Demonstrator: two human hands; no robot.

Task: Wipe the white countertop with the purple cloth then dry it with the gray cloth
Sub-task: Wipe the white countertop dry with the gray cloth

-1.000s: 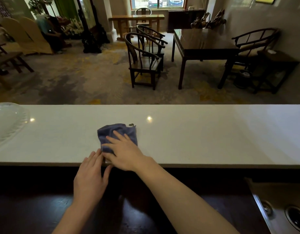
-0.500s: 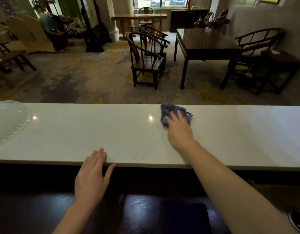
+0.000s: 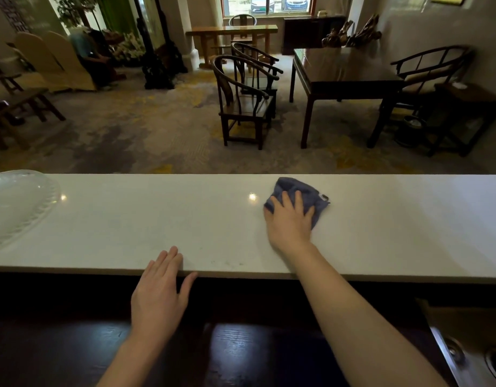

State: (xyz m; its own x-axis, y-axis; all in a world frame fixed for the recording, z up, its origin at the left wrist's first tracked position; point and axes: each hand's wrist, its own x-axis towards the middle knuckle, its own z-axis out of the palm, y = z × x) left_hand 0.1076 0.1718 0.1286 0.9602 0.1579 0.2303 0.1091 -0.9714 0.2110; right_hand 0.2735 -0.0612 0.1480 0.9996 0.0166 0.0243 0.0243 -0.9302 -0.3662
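Since the frame half a second ago, my right hand [image 3: 290, 219] has drawn the purple cloth [image 3: 302, 192] back a little from the far edge of the white countertop [image 3: 394, 227] toward the middle of its depth. A second ago the cloth was near the front edge, close to my left hand.

My right hand lies flat on the cloth, palm down, fingers [image 3: 298, 198] slightly spread and pressing it against the surface rather than pinching it. The cloth is a dusky blue-purple, soft and bunched into an uneven, crumpled pad. Its far edge and right side show beyond my fingers, and a small pale tag sticks out at its right corner. It sits right of centre on the countertop, just right of a bright round light reflection [image 3: 252, 196].

My left hand [image 3: 158, 294] is open and holds nothing; its fingers are close together, their tips resting on the front edge of the countertop, thumb out to the side.

The countertop is a long, pale, glossy slab running across the whole view. A clear glass dish [image 3: 31, 210] with a ridged rim sits at its far left. Beyond the counter are dark wooden chairs [image 3: 242, 101] and a dark table [image 3: 344, 71] on patterned carpet.
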